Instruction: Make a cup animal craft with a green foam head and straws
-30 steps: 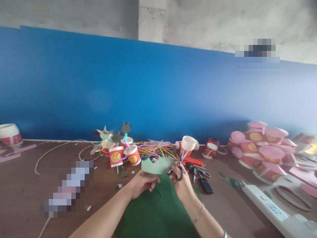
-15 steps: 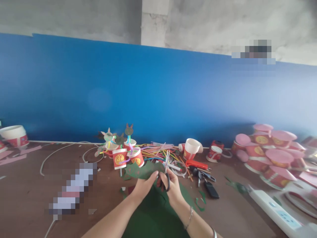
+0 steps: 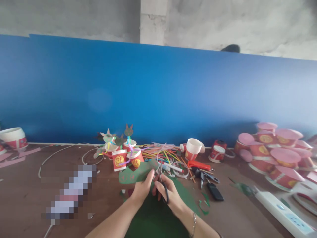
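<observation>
My left hand (image 3: 144,185) pinches a piece of green paper (image 3: 133,174) with a jagged upper edge and faint drawn marks at its left end. In my right hand (image 3: 169,190) is a pair of scissors (image 3: 161,167), fingers through the dark handles and blades pointing up. The blades stand just right of the paper's right end; I cannot tell whether they touch it. A large dark green sheet (image 3: 156,218) spreads beneath both wrists. Behind the hands stand red-and-white paper cups (image 3: 120,160) with cat-shaped paper heads (image 3: 128,131) on coloured stems.
Coloured pipe cleaners (image 3: 158,150) and a marker (image 3: 176,168) lie behind my hands. To the right are an orange-red cutter (image 3: 200,165), keys with a black fob (image 3: 215,191), green scraps (image 3: 204,205), a white power strip (image 3: 282,211) and stacked cups with pink discs (image 3: 284,154).
The green paper has shifted left and turned, showing more of its face. My right hand with the scissors has moved slightly left and down, and the blades have come away from the paper's middle.
</observation>
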{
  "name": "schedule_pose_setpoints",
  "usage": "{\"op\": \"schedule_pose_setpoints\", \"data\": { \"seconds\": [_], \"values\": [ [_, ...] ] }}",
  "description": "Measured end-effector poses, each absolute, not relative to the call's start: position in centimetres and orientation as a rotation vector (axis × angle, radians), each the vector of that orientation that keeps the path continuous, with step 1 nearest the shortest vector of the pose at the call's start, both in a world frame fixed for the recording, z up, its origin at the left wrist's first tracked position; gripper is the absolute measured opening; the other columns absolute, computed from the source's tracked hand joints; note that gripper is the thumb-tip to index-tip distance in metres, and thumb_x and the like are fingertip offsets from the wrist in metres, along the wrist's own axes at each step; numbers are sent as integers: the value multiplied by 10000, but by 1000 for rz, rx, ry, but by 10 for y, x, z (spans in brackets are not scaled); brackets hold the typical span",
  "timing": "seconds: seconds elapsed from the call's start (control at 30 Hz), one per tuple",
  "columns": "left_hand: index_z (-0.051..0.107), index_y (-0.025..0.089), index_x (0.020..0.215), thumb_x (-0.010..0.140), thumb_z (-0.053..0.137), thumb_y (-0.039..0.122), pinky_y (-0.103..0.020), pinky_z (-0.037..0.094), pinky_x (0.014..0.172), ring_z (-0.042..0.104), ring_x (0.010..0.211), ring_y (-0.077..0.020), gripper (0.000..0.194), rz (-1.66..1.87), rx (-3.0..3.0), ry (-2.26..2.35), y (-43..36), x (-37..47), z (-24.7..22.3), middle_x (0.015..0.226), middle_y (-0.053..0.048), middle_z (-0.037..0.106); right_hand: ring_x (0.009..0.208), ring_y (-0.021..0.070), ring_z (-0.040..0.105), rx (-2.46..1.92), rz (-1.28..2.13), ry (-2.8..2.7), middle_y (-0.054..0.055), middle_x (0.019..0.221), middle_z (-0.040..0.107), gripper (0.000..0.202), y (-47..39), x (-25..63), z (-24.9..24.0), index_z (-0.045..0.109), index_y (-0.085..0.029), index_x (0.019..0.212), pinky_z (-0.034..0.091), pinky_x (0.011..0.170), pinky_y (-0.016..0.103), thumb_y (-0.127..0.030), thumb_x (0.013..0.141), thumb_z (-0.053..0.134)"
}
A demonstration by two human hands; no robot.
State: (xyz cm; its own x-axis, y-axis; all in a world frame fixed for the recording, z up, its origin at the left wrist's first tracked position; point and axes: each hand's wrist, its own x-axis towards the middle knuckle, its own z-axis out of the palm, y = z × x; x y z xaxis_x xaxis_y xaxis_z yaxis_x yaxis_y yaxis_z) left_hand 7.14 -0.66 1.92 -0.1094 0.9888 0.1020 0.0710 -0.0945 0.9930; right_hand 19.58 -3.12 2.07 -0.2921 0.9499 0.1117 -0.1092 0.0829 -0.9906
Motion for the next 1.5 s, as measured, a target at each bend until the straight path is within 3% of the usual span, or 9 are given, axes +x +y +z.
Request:
{"op": "schedule_pose_setpoints", "data": {
  "seconds": [0.13, 0.43, 0.7, 1.27, 1.5],
  "values": [
    [642, 170, 757, 735, 548, 456, -353, 421, 912, 617, 913, -253, 302, 1308, 1318, 1275, -9, 72, 20, 872, -82, 706, 524, 108, 495, -949, 1356, -1406, -20, 588, 538, 369, -31, 197, 20, 517, -177, 787, 356, 440, 192, -538, 757, 588],
    [592, 176, 674, 786, 498, 490, -299, 473, 777, 612, 718, -192, 346, 1239, 1382, 1208, -12, 73, 19, 698, -37, 663, 505, 99, 469, -949, 1286, -1410, -19, 594, 543, 391, -30, 199, 20, 520, -177, 774, 366, 456, 202, -565, 766, 563],
    [630, 177, 695, 779, 519, 480, -285, 463, 822, 621, 829, -212, 333, 1254, 1352, 1187, -11, 73, 14, 713, -43, 679, 481, 97, 444, -949, 1256, -1410, -33, 562, 518, 398, -32, 198, 23, 502, -190, 756, 351, 445, 204, -583, 756, 567],
    [660, 150, 876, 755, 572, 481, -327, 427, 926, 615, 952, -235, 364, 1297, 1325, 1182, -11, 71, 19, 962, -82, 700, 428, 87, 424, -976, 1237, -1350, -46, 498, 498, 398, -33, 195, 26, 511, -187, 773, 313, 395, 200, -568, 727, 618],
    [702, 150, 833, 697, 636, 475, -357, 433, 928, 629, 948, -259, 359, 1326, 1205, 1202, -10, 70, 13, 913, -88, 719, 401, 82, 431, -987, 1250, -1303, -54, 473, 493, 407, -35, 193, 32, 506, -185, 735, 307, 365, 188, -558, 684, 664]
  ]
}}
